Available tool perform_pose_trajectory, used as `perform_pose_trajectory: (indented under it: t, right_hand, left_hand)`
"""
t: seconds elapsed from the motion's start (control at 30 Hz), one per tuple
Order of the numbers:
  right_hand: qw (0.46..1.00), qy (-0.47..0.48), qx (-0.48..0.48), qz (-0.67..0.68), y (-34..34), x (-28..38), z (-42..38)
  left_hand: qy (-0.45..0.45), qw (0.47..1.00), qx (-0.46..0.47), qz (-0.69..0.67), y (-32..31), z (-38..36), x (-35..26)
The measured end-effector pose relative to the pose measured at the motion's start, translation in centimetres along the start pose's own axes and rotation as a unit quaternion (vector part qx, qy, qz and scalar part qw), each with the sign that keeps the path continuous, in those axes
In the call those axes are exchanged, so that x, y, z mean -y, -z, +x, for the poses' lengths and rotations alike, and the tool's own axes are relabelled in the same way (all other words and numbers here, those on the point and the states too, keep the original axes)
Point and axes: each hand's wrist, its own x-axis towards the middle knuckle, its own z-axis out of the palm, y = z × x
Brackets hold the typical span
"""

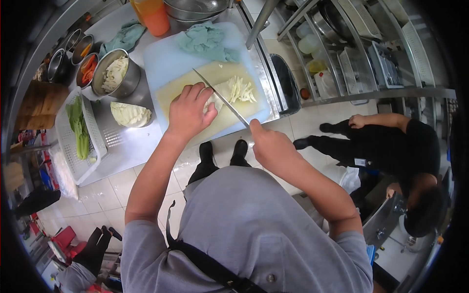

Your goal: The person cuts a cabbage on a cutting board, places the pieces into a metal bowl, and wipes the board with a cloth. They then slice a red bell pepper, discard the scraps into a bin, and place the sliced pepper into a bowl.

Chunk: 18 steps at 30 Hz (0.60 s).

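Note:
My right hand (pixel 273 144) grips the handle of a kitchen knife (pixel 222 98), its long blade slanting up and left across the cutting board (pixel 154 56). Curled fingers of my left hand (pixel 190 110) press on a pale piece of cabbage (pixel 213 101), close against the blade's left side. My palm hides part of that piece. On the blade's right lie cut cabbage strips (pixel 240 90). A yellowish layer (pixel 172 92) is beneath the cabbage. At the board's far end rests a crumpled green cloth (pixel 207 41).
Left of the board are a cabbage wedge (pixel 130 114), a metal pot of cabbage pieces (pixel 134 73) and a white basket (pixel 99 139) with green stalks. An orange container (pixel 155 19) stands behind. A shelving rack (pixel 376 95) and a person in black (pixel 391 141) are at the right.

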Motion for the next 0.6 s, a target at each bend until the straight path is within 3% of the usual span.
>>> perform_pose_trajectory:
  t: [0.13,0.2,0.3,0.4,0.6]
  right_hand:
    - [0.999,0.03,-0.032,-0.007,0.3,-0.4,-2.3]
    - [0.999,-0.023,0.036,0.004,1.7,0.4,-3.3]
    - [0.998,-0.023,0.052,-0.001,1.4,0.2,-3.0]
    - [1.0,0.001,0.009,0.016,-3.1,-1.0,2.0]
    - [0.998,-0.041,0.044,0.029,-5.1,-1.1,5.7]
  left_hand:
    - [0.004,1.0,0.008,-0.002,-0.3,0.0,0.2]
    - [0.007,1.0,0.008,-0.005,0.0,0.1,0.1]
    - [0.007,1.0,0.001,-0.005,-0.2,0.0,0.2]
    - [0.005,1.0,0.0,-0.005,-0.3,-0.2,0.1]
    - [0.02,1.0,-0.001,-0.019,-0.4,-0.4,0.2]
